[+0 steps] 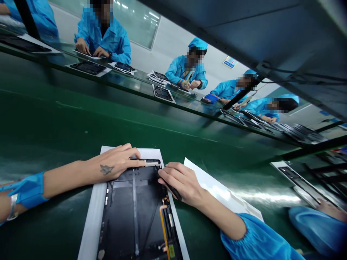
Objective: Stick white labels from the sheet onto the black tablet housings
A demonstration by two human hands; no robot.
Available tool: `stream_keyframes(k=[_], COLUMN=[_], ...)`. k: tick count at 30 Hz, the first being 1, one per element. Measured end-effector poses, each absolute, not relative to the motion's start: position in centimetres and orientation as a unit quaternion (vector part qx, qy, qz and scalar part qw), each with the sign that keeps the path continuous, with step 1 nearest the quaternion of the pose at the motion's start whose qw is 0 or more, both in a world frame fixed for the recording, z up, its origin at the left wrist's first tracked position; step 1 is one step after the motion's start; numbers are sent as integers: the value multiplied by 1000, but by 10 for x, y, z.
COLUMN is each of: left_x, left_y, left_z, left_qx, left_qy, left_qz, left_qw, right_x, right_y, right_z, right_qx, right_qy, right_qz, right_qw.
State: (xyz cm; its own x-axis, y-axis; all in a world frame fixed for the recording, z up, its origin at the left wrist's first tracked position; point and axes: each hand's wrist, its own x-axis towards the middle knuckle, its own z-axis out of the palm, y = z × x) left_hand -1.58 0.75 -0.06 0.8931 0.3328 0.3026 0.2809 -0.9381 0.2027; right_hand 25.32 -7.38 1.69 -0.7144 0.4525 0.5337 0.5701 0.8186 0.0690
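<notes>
An opened dark tablet chassis (pixel 135 213) lies on a white sheet (pixel 93 213) on the green belt in front of me. My left hand (pixel 116 164) rests on its top edge, fingers stretched out and pressing a thin strip there. My right hand (pixel 180 182) is closed round a slim black tool (pixel 171 188), whose tip sits at the chassis's upper right corner. An orange flex cable (pixel 162 220) runs down the chassis's right side.
A second white sheet (pixel 222 191) lies just right of my right hand. Across the green belt (pixel 54 119), several people in blue coats work on similar chassis on a far shelf (pixel 121 85). A co-worker's blue sleeve (pixel 317 227) and more trays sit at the right.
</notes>
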Motion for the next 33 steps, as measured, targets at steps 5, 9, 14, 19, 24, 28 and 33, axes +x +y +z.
stream_keyframes(k=[5,9,14,19,24,28,33], left_x=[-16,-16,-16,-18,0,24,20], left_y=[8,9,10,9,10,12,-3], left_z=[0,0,1,6,19,26,28], left_qx=[972,973,974,978,985,988,984], left_qy=[153,152,151,142,148,146,144], left_qz=[162,156,151,143,83,18,27], left_qw=[71,76,77,57,4,-53,-103], right_x=[253,252,252,252,259,264,263], right_y=[-74,-75,-75,-74,-62,-52,-55], right_z=[17,18,18,18,12,8,14], right_qx=[-269,-274,-269,-297,-461,-492,-450], right_qy=[-921,-920,-924,-891,-747,-706,-733], right_qz=[-124,-106,-108,-15,91,141,173], right_qw=[254,258,251,343,470,489,479])
